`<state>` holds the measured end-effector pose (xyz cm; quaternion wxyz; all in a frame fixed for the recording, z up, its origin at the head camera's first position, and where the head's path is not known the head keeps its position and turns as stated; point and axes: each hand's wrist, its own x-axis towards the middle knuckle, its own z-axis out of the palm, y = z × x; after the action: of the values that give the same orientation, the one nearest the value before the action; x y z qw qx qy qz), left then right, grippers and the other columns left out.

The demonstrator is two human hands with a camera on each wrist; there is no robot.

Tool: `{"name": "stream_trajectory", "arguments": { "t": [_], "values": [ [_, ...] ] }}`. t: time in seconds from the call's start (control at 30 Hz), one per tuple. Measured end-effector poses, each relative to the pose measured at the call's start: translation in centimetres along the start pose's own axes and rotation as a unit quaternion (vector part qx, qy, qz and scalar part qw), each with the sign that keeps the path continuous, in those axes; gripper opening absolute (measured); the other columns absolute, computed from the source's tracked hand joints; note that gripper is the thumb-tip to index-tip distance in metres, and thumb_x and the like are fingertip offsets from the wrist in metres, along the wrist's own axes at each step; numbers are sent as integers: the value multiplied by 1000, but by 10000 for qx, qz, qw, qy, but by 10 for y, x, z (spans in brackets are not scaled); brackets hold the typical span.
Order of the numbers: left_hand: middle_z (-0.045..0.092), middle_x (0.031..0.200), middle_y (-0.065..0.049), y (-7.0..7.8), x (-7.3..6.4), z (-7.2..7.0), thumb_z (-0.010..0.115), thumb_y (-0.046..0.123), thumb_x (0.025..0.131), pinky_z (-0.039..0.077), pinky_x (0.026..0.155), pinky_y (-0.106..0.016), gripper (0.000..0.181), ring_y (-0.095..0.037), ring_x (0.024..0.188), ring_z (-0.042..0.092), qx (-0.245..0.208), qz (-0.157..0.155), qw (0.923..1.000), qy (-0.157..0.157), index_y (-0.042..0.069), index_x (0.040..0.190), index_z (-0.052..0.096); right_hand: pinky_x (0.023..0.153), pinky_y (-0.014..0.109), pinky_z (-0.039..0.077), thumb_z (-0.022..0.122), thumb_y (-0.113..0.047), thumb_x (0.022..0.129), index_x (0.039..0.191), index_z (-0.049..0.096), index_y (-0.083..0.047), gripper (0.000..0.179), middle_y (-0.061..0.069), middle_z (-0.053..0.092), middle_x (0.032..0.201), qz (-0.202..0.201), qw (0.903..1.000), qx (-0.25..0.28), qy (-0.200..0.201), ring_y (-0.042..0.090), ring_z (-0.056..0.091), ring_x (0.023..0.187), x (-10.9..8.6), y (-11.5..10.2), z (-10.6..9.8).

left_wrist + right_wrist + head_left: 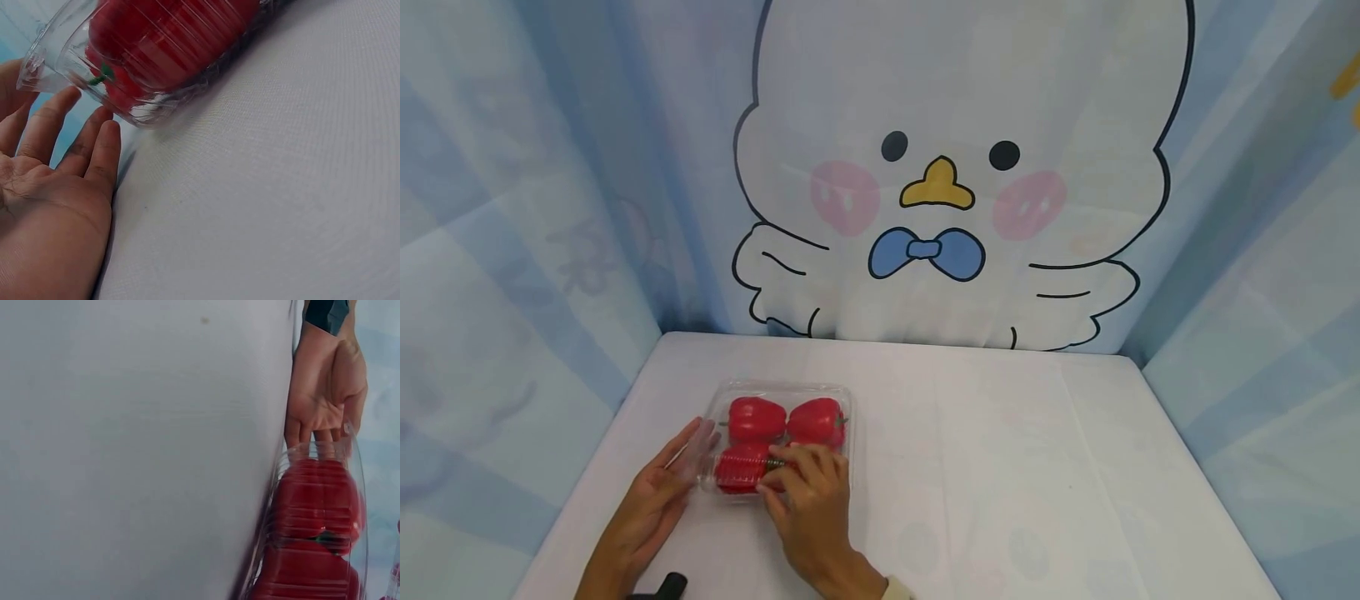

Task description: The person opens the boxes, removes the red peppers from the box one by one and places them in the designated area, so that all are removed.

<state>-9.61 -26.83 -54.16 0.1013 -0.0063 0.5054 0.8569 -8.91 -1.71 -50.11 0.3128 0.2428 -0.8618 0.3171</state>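
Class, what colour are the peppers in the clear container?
The peppers are red, which shows best in the head view.

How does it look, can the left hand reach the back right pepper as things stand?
Probably not straight across: the left hand is at the left edge of the clear container, with the back left pepper in between.

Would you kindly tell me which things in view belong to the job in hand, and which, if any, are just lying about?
In the job:
- clear plastic box
- red peppers inside it
- left hand, at its left side
- right hand, at its near side

Just surroundings, nothing loose seen:
- white tabletop
- printed curtain
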Motion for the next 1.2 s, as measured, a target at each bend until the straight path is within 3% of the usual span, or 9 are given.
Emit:
{"name": "stream_trajectory", "arguments": {
  "t": [0.2, 0.33, 0.77, 1.2],
  "values": [
    [66, 142, 25, 1, 1, 2, 58, 6, 109, 53, 105, -16, 48, 8, 130, 62, 532, -139, 9977, 389, 25, 153, 57, 89, 30, 43, 90, -28, 88, 93, 78, -20, 15, -9, 75, 124, 228, 9997, 59, 53, 9, 63, 113, 5, -1, -2],
    [71, 136, 21, 1, 1, 3, 59, 6, 108, 56, 102, -16, 39, 6, 126, 66, 775, -128, 9959, 457, 21, 144, 66, 87, 30, 42, 87, -27, 90, 96, 74, -19, 16, -7, 74, 126, 339, 9992, 88, 169, 10, 62, 111, 10, 0, -3],
    [69, 136, 25, -1, 2, 12, 66, 15, 106, 55, 103, -16, 52, 9, 125, 65, 1513, -101, 9856, 744, 5, 155, 53, 89, 33, 42, 77, -28, 99, 102, 69, -20, 12, -6, 73, 128, 846, 9955, 413, 130, 12, 61, 113, 21, -2, -8],
    [66, 140, 27, -1, 4, 14, 69, 19, 105, 54, 104, -17, 56, 11, 125, 63, 1575, -229, 9836, 844, 9, 157, 52, 85, 32, 42, 80, -25, 96, 101, 71, -18, 12, -2, 74, 125, 838, 9951, 446, 262, 14, 63, 112, 25, -1, -9]
  ]
}}
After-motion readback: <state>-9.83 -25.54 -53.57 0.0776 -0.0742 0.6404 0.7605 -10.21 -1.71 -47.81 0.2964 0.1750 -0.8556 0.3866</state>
